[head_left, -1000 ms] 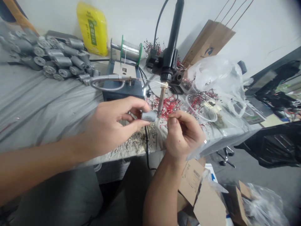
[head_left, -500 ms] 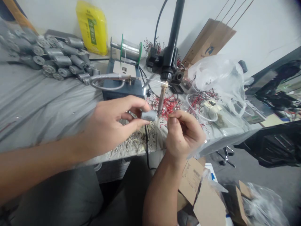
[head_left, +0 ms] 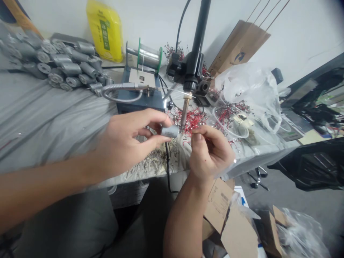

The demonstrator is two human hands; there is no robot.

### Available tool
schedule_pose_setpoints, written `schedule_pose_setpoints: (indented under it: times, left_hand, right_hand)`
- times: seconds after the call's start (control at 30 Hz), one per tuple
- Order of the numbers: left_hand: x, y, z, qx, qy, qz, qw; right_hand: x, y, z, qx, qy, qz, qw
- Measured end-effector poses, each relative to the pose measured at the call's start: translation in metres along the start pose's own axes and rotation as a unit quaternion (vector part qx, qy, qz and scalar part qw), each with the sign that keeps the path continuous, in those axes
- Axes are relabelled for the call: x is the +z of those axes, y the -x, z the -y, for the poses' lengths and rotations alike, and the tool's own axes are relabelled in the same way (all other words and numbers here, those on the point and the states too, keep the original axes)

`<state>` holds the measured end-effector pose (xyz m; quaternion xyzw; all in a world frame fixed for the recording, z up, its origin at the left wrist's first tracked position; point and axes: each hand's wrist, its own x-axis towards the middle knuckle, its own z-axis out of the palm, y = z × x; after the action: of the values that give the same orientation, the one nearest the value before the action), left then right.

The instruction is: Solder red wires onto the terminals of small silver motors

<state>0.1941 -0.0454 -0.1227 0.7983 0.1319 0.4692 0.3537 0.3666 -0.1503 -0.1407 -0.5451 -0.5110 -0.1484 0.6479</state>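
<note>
My left hand point(head_left: 126, 143) pinches a small grey cylindrical motor point(head_left: 170, 131) between thumb and fingers, holding its end right under the tip of a fixed soldering iron point(head_left: 185, 109). My right hand point(head_left: 211, 152) is closed in a pinch just right of the motor, on what looks like a thin red wire point(head_left: 191, 133) reaching to the motor's end. A thin solder wire runs from a flexible metal feed tube point(head_left: 120, 88) to the iron's tip.
A pile of grey motors point(head_left: 56, 66) lies at the back left on the grey cloth. A blue solder station point(head_left: 141, 93) carries a solder spool point(head_left: 149, 55). Red wires point(head_left: 195, 118), clear plastic bags point(head_left: 247, 93), a yellow bag point(head_left: 106, 32) and a brown paper bag point(head_left: 238, 44) stand behind. Cardboard boxes point(head_left: 228, 222) lie on the floor.
Hardly anything differs. Both hands stay at the iron's tip with the motor and the wire; the view has shifted very slightly.
</note>
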Motion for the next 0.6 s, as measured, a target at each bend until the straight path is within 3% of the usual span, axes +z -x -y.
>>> schedule_pose_setpoints:
  times: [0.6]
  left_hand:
    - [-0.0015,-0.0015,0.002,-0.008,0.011,0.015,1.0]
  right_hand:
    - [0.0009,-0.0005,0.0011,-0.002,-0.028,0.003,1.0]
